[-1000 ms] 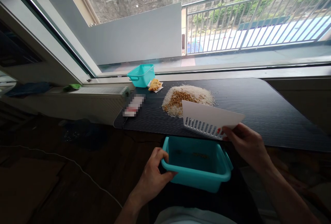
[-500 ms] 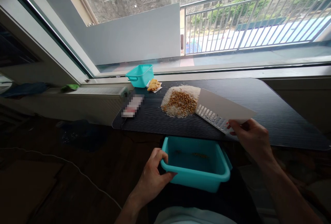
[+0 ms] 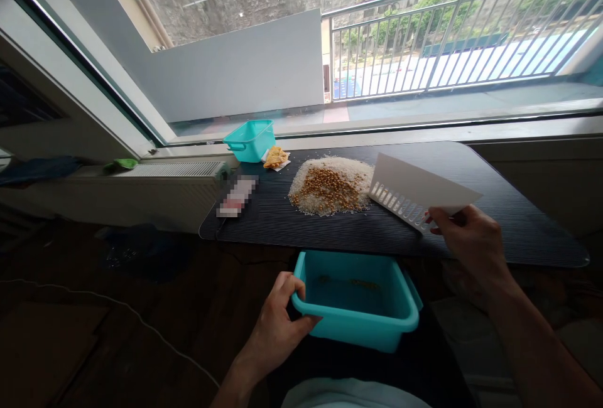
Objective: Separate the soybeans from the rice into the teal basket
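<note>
My left hand [image 3: 277, 326] grips the left rim of a teal plastic tub [image 3: 358, 300] held below the near edge of the black table [image 3: 494, 207]. A few brown beans lie in the tub's bottom. My right hand [image 3: 468, 238] pinches a white slotted scraper [image 3: 419, 191] by its right end. The scraper's slotted edge rests on the table just right of a pile of white rice mixed with yellow-brown beans [image 3: 330, 185].
A second, smaller teal tub [image 3: 249, 139] stands at the table's far left corner beside a yellow packet [image 3: 276, 157]. A blurred pink-white item [image 3: 233, 198] lies left of the pile. A white radiator [image 3: 174, 172] and the window sill border the table.
The scraper moved from in front of the pile round to its right side and farther away. My left hand and the tub stayed where they were.
</note>
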Available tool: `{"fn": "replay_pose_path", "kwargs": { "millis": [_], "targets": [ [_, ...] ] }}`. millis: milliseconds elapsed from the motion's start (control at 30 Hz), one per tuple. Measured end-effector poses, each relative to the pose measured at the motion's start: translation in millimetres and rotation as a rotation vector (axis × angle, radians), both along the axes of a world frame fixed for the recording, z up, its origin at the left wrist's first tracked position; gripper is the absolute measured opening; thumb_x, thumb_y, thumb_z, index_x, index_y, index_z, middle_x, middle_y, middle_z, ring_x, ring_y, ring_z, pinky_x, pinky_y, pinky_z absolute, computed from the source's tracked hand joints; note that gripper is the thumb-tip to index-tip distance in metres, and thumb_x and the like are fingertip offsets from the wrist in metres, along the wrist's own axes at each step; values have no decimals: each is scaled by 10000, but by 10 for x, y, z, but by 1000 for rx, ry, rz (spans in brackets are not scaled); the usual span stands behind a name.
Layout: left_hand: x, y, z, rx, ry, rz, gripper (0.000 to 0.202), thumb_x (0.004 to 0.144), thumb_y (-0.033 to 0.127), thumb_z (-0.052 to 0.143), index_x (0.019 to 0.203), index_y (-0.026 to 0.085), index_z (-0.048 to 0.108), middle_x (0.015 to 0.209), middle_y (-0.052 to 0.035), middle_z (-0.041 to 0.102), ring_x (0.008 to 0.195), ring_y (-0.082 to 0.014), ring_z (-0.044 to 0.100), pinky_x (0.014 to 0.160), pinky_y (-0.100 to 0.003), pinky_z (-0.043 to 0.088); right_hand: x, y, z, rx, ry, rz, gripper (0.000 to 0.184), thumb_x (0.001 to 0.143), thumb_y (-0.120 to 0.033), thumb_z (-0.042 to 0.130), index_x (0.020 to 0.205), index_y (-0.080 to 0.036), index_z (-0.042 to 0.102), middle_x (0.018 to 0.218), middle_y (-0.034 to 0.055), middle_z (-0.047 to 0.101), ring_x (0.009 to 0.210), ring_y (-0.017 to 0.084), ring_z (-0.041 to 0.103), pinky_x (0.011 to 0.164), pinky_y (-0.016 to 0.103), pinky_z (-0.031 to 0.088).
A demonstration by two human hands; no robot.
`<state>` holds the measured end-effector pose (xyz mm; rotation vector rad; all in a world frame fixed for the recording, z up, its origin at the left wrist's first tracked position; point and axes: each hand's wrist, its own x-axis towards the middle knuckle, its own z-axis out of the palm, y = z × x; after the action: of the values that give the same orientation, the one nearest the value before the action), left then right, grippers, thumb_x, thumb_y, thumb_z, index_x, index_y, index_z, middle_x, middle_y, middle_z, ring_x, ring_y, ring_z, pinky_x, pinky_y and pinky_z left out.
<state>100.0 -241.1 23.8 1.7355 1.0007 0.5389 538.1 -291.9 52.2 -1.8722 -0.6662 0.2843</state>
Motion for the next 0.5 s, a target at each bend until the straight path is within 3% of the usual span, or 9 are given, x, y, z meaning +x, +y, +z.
{"fn": "replay_pose_path", "kwargs": {
  "millis": [233, 500],
  "targets": [
    [28, -4, 44, -3, 30, -5, 289, 1022, 348, 953, 965, 281, 677, 1141, -18, 700, 1033, -266, 695, 930, -338, 639, -42, -20, 89, 22, -26, 30, 224, 904, -499, 913, 880, -300, 811, 871, 83, 936, 770, 292, 918, 769, 358, 721],
    [86, -21, 119, 1, 35, 0, 349, 960, 332, 977, 929, 283, 634, 1111, -11, 684, 1026, -271, 697, 930, -352, 619, -143, -121, 97, -2, -67, 21, 255, 827, -560, 924, 852, -314, 862, 765, 47, 886, 804, 324, 910, 833, 415, 697]
  ]
}}
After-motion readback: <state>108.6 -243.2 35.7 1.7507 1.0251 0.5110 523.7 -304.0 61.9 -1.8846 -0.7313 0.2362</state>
